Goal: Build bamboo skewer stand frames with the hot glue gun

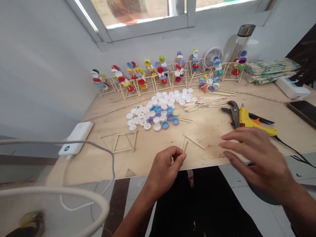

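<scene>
The left hand (169, 164) pinches a thin stick (186, 147) between closed thumb and forefinger, near two joined sticks (195, 141) on the wooden table (153, 141), while the right hand (258, 158), somewhat blurred, has its fingers released, apart and gently curved, near the yellow glue gun (255, 127).

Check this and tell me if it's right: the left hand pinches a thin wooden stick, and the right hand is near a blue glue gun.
One thing is wrong: the head view shows the glue gun is yellow, not blue. The left hand does pinch a thin wooden stick, with the right hand near the gun.
</scene>
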`<move>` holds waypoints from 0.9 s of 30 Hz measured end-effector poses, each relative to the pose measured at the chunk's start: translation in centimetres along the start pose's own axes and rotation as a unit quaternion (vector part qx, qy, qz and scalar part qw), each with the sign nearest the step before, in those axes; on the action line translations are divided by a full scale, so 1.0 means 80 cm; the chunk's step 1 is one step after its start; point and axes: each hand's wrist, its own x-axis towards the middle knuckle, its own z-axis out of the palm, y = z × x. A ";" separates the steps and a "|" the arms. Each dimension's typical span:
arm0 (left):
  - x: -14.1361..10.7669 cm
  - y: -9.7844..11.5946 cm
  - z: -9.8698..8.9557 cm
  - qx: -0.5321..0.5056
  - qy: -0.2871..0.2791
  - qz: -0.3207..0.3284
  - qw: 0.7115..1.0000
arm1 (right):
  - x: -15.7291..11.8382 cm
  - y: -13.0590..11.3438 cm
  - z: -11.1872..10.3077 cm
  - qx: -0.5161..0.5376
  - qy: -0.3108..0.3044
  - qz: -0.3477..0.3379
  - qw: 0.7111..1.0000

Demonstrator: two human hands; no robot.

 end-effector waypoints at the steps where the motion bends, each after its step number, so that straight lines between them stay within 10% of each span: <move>1: 0.000 0.002 0.002 0.044 0.006 0.018 0.999 | 0.009 -0.011 0.008 0.004 -0.015 -0.020 1.000; 12: 0.003 0.009 0.024 0.396 0.073 0.160 0.901 | 0.046 -0.034 0.074 -0.094 -0.132 -0.104 0.981; 27: 0.007 0.000 0.023 0.351 0.062 0.152 0.922 | 0.018 -0.014 0.082 -0.012 -0.127 -0.038 0.991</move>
